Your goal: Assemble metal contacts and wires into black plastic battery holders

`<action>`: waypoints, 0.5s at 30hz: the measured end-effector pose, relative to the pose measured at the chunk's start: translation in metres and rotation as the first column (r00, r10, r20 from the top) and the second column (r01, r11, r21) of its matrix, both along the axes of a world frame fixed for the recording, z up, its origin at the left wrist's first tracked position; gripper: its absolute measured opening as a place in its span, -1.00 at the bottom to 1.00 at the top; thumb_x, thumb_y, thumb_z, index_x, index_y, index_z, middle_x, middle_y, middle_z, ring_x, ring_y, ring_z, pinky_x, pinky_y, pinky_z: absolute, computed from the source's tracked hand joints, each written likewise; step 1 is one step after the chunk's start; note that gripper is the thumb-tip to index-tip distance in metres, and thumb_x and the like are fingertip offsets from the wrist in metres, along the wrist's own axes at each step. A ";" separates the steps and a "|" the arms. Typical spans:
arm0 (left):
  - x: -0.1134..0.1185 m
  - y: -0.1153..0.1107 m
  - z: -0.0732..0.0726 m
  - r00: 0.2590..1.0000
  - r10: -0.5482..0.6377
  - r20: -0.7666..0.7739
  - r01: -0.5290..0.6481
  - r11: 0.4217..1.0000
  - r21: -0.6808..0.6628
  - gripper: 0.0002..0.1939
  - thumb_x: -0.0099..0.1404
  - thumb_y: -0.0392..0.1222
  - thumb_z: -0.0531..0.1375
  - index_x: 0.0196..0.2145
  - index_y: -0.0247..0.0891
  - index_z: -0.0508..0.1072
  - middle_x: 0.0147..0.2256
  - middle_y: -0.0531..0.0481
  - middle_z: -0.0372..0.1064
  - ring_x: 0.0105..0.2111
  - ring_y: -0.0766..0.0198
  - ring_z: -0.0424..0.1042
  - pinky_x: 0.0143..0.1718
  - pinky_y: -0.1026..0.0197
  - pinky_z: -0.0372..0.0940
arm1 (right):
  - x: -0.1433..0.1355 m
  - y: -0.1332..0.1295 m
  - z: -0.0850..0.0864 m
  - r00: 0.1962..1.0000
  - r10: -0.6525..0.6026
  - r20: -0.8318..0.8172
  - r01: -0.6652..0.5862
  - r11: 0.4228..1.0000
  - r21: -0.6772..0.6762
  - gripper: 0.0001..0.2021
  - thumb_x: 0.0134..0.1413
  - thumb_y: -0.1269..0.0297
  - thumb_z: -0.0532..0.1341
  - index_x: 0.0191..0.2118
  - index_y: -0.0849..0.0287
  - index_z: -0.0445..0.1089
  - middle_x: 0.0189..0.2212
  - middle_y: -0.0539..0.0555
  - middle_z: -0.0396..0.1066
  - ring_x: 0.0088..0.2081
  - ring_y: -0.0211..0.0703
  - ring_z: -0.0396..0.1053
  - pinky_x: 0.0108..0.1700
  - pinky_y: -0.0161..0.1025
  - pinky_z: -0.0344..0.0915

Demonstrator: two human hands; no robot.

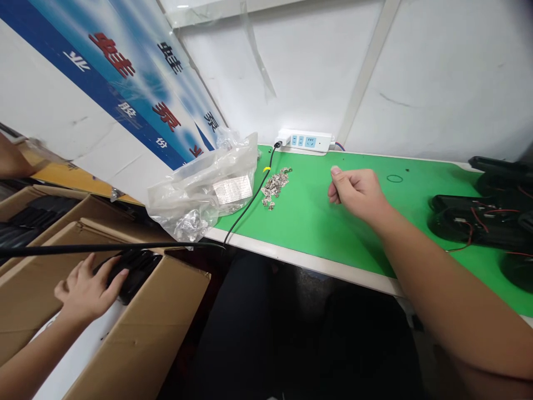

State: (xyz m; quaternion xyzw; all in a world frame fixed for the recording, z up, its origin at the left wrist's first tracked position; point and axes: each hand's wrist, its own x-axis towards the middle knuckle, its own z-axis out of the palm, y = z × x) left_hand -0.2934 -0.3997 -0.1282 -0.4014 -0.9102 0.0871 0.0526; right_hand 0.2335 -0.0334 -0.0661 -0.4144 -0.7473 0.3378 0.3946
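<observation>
Black parts (139, 271) stand in the carton (166, 316), lower left. Left hand (89, 286): fingers apart at them; clamping cannot be determined. Right hand (353, 190), right of center: fingers curled together. Lifting may snag the cable (125, 247) crossing the carton.

Power strip (310, 141): back edge of our bench (308, 225)
Small pieces (275, 185): near left end
Housings (491, 219): right side
Parts (137, 272): in carton (164, 300), our left

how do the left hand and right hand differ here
The left hand is spread, while the right hand is curled into a loose fist. The left is at black parts in a cardboard box; the right is over the green tabletop. Both are bare.
</observation>
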 end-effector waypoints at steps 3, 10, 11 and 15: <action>0.009 0.003 0.000 0.992 -0.120 0.044 0.122 0.991 -0.048 -0.21 0.53 0.20 -0.33 0.34 -0.24 0.39 0.46 -0.41 -0.13 0.45 -0.32 -0.07 0.36 -0.42 -0.04 | 0.001 0.000 0.001 1.000 0.006 -0.005 -0.006 1.000 0.004 -0.18 0.06 -0.60 0.04 -0.62 0.13 0.48 -0.71 0.09 0.44 -0.65 -0.18 0.40 -0.53 -0.21 0.30; 0.028 0.009 0.011 0.985 -0.156 0.076 0.167 0.972 -0.167 -0.29 0.56 0.07 -0.27 0.32 -0.24 0.45 0.41 -0.42 -0.02 0.44 -0.27 -0.04 0.36 -0.31 -0.02 | 0.002 0.000 -0.001 1.000 0.016 -0.004 -0.016 1.000 0.022 -0.21 0.10 -0.56 0.08 -0.62 0.12 0.48 -0.70 0.09 0.45 -0.63 -0.17 0.41 -0.52 -0.20 0.31; 0.030 0.009 0.010 0.983 -0.177 0.051 0.183 0.970 -0.160 -0.30 0.56 0.07 -0.26 0.37 -0.24 0.38 0.41 -0.44 -0.01 0.43 -0.28 -0.03 0.35 -0.30 -0.01 | 0.002 0.000 -0.001 1.000 0.018 -0.001 -0.018 0.999 0.028 -0.21 0.11 -0.56 0.07 -0.62 0.12 0.49 -0.70 0.09 0.45 -0.63 -0.16 0.41 -0.51 -0.19 0.31; 0.040 0.006 -0.006 0.947 -0.304 0.102 0.320 0.914 -0.248 -0.38 0.49 -0.05 -0.08 0.40 -0.19 0.33 0.47 -0.36 -0.03 0.42 -0.24 0.03 0.34 -0.24 0.04 | 0.002 -0.001 0.002 1.000 0.018 0.016 -0.019 0.999 0.043 -0.21 0.14 -0.54 0.05 -0.62 0.12 0.48 -0.70 0.09 0.44 -0.63 -0.17 0.40 -0.50 -0.19 0.31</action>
